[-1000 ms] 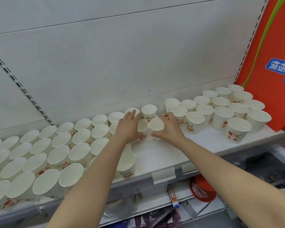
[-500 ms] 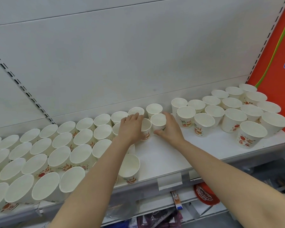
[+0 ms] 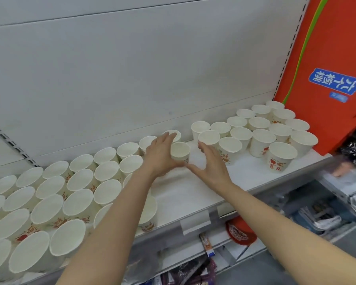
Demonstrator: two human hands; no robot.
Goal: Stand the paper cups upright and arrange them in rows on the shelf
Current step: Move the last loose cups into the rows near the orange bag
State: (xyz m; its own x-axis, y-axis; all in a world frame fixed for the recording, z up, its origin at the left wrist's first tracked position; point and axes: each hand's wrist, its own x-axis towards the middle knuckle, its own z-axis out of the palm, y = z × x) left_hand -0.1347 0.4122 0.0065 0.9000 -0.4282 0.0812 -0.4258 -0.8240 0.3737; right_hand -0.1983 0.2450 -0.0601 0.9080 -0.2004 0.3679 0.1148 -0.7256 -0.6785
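Note:
Many white paper cups with red print stand upright on the white shelf (image 3: 185, 194). Several packed rows fill the left side (image 3: 78, 182), and another group stands at the right (image 3: 261, 138). One cup (image 3: 180, 151) stands in the middle gap between my hands. My left hand (image 3: 159, 155) wraps its left side with fingers curved around it and partly hides the cups behind. My right hand (image 3: 209, 163) is spread with straight fingers just to the right of that cup, its thumb near the cup's base; contact is unclear.
A grey back panel rises behind the shelf. A red banner (image 3: 325, 75) with a blue label hangs at the right end. Below the shelf edge with its price tag holders (image 3: 195, 222) a lower shelf holds packaged goods and a red lid (image 3: 239, 231).
My right hand has let go of the middle cup and opened, drawing back to the right. My left hand stays against the cup's left side. The camera has shifted slightly.

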